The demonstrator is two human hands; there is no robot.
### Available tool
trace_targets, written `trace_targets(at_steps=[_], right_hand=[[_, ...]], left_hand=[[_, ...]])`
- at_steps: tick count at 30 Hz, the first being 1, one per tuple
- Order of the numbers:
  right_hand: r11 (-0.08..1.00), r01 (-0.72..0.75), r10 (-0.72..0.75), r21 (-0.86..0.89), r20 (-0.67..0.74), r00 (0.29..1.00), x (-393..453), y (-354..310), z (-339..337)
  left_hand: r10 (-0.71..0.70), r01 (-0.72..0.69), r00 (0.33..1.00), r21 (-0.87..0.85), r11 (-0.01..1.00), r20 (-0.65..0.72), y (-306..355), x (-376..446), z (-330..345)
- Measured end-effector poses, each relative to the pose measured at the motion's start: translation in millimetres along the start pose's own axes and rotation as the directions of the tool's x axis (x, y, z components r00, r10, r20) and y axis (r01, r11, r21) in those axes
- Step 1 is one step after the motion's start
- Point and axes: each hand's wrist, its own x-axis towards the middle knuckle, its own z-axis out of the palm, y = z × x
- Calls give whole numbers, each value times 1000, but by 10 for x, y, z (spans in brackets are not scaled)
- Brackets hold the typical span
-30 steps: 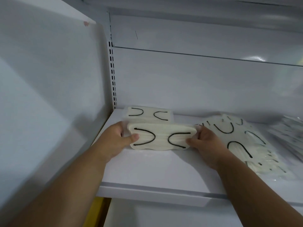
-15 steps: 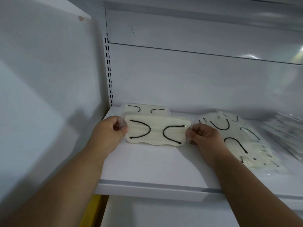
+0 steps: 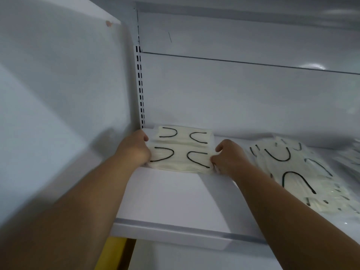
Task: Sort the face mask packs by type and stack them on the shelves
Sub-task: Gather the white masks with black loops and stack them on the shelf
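The near mask pack [image 3: 180, 159], cream with black ear loops, lies flat on the white shelf [image 3: 175, 199], caught between my two hands at its short ends. My left hand [image 3: 134, 148] holds the left end, fingers curled round the edge and mostly hidden behind the knuckles. My right hand [image 3: 229, 158] pinches the right end, thumb and fingertips closed on the wrapper. I judge the two-ended hold serves to square the pack and slide it back without creasing the film.

Directly beyond my fingertips, touching the near pack's far edge, lies a second pack [image 3: 183, 134] of the same type, pushed into the rear left corner against the back panel [image 3: 233, 98] and beside the slotted upright [image 3: 141, 90]. I judge the corner serves as a stop, so the row begins straight. Whether the rear pack is one or several stacked, I cannot tell.

Just beside my right wrist, on its outer side, sits a loose heap of packs [image 3: 292, 172] with larger loop markings, unsorted and overlapping. Beyond it, at the frame edge, more packs [image 3: 350, 160] appear, too blurred to type.

Count: two hands, both engaged; two packs in the left row visible; one heap whose number cannot be counted; one shelf in use.
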Motion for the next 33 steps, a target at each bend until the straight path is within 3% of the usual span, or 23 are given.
trace_targets(at_steps=[13,19,25,30,33], right_hand=[[993,65,-72,-94,-75,995,39,5,67],[948,134,-158,-289,-62,985,-34,-82,61],[932,163,-210,-324,-114,971,-198,-185,-96],[931,229,-275,-284,-133,952,-369,-39,-293],[921,265,-318,-286,-156,935,-480,134,-459]], left_hand=[[151,-134,980,133,982,-127,-10,32,130],[243,-186,959,326,927,-143,105,-71,125],[445,-386,852,243,890,-276,235,-291,89],[531,-512,824,144,847,-198,535,-663,290],[530,-525,841,77,848,-108,782,-866,433]])
